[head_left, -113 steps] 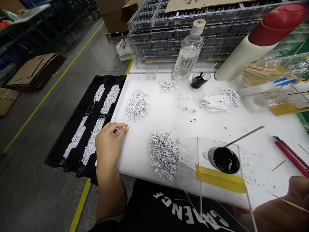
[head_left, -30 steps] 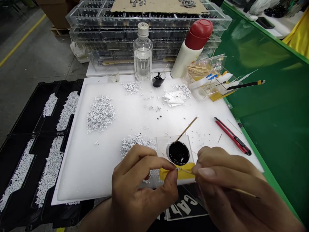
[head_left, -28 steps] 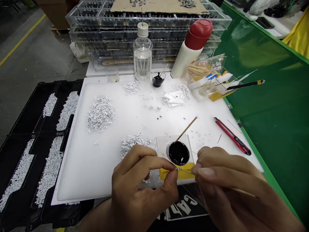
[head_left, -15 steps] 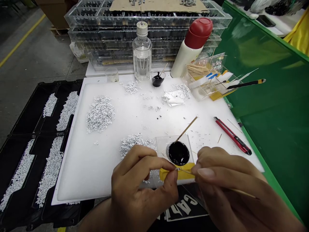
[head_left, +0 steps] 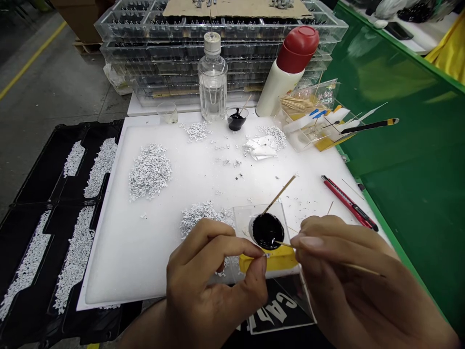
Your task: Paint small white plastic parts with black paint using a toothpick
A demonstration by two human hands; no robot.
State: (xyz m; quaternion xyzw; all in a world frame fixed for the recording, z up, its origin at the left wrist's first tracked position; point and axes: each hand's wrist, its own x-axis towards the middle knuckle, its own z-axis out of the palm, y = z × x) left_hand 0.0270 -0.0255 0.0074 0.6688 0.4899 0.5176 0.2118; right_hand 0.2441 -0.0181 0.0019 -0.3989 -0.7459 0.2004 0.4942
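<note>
Between the thumb and index finger of my left hand [head_left: 218, 276] is a tiny white piece [head_left: 267, 255], mostly covered by the fingertips. My right hand [head_left: 345, 271] pinches a thin wooden toothpick [head_left: 285, 244]. Its tip reaches the near edge of a cup of black paint [head_left: 268, 230], and a second wooden stick [head_left: 279, 195] leans in that cup. The cup stands on a clear plastic plate [head_left: 241, 213] with yellow tape [head_left: 283, 259] along its near side. Beside my left hand lies a heap of small white pieces [head_left: 203, 215].
More white pieces [head_left: 150, 172] lie on the white board [head_left: 145, 261]. A red utility knife [head_left: 348, 202] is at right. Behind stand a clear bottle [head_left: 213, 82], a small dark cup [head_left: 237, 119], a red-capped flask [head_left: 286, 68] and a toothpick box [head_left: 301, 104]. Black trays [head_left: 39, 184] sit at left.
My right hand has moved the toothpick tip away from the small piece, up to the black paint in the cup. My left hand keeps its pinch in nearly the same place.
</note>
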